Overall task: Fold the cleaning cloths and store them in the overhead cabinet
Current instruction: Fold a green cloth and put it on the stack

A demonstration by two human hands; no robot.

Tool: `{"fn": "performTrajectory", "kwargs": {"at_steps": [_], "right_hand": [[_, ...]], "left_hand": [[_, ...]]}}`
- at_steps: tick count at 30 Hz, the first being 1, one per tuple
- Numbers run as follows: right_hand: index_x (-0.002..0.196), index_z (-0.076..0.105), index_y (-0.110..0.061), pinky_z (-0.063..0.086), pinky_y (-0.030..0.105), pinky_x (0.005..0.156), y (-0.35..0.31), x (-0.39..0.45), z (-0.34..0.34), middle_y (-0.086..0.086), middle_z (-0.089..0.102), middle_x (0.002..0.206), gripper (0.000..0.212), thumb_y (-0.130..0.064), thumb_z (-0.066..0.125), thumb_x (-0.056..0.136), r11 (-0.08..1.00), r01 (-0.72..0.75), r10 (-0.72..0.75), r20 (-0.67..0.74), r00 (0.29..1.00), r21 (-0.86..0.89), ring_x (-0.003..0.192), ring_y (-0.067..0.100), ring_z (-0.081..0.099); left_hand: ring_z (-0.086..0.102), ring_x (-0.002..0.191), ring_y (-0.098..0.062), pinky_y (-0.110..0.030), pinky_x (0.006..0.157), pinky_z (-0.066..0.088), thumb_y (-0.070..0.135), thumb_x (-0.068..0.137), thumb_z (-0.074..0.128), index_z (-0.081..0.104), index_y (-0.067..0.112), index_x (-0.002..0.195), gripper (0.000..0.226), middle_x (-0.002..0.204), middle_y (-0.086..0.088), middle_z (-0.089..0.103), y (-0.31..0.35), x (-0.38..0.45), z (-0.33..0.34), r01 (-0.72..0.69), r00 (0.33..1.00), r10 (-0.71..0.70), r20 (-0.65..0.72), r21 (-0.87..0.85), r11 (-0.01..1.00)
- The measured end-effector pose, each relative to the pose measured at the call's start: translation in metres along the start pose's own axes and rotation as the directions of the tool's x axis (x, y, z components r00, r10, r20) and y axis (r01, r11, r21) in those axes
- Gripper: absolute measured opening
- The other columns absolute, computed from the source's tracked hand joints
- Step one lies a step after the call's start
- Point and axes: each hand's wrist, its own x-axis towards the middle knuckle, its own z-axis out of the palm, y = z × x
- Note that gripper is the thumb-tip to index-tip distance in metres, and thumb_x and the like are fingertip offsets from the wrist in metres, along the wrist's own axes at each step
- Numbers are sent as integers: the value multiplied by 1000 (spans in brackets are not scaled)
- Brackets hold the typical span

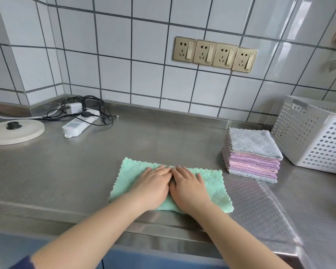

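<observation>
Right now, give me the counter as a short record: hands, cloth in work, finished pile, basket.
left hand: flat on the green cloth, fingers straight
right hand: flat on the same cloth, beside the left
green cloth: spread near the counter front edge
folded stack: grey on top, pink and purple below, right of the green cloth
white basket: right of the stack

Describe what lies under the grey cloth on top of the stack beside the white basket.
Under the grey cloth lie folded pink and purple cloths, with another grey one at the bottom, resting on the steel counter. Only their edges show; their upper faces are covered.
</observation>
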Motion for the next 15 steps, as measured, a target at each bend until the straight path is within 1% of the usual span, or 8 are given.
{"fn": "performTrajectory", "kwargs": {"at_steps": [2, 4, 8, 12, 15], "right_hand": [[149, 22, -25, 7, 45, 118, 5, -1, 0, -5, 17, 158, 53, -41, 26, 98, 999, 1, 0, 24, 1000, -48, 147, 13, 9], [149, 17, -28, 4, 46, 118, 9, -4, -4, -3, 11, 159, 57, -49, 24, 97, 997, -1, 7, 62, 998, -82, 147, 14, 4], [150, 12, -31, 3, 45, 118, 25, -10, -11, -3, 5, 160, 67, -64, 20, 92, 992, -50, 61, 89, 994, -115, 147, 15, 1], [150, 10, -33, 4, 46, 118, 46, -18, -20, -3, 4, 160, 71, -68, 17, 89, 987, -85, 98, 96, 991, -135, 147, 15, 0], [150, 8, -34, 5, 49, 118, 61, -25, -23, -4, 2, 160, 71, -69, 16, 88, 983, -129, 143, 101, 985, -133, 147, 16, -1]], "left_hand": [[8, 145, -9, -35, 119, 4, 29, 100, 23, 17, 23, 149, 50, 158, 9, 11, -2, -3, -2, 28, 999, -28, 19, 35, 999], [3, 146, -9, -35, 118, 1, 35, 100, 22, 13, 24, 150, 52, 159, 9, 5, -4, -4, -5, 73, 996, -76, 54, 56, 996], [-2, 146, -12, -37, 119, -2, 49, 97, 19, 6, 27, 150, 59, 159, 7, -2, -15, -10, -13, 157, 980, -167, 112, 92, 983], [-2, 147, -15, -38, 119, -2, 55, 95, 18, 6, 29, 150, 62, 159, 4, -1, -30, -16, -20, 217, 965, -230, 126, 105, 970], [-3, 147, -15, -44, 119, -2, 58, 94, 18, 7, 31, 150, 63, 159, 4, -1, -42, -21, -22, 273, 950, -284, 125, 99, 957]]}}
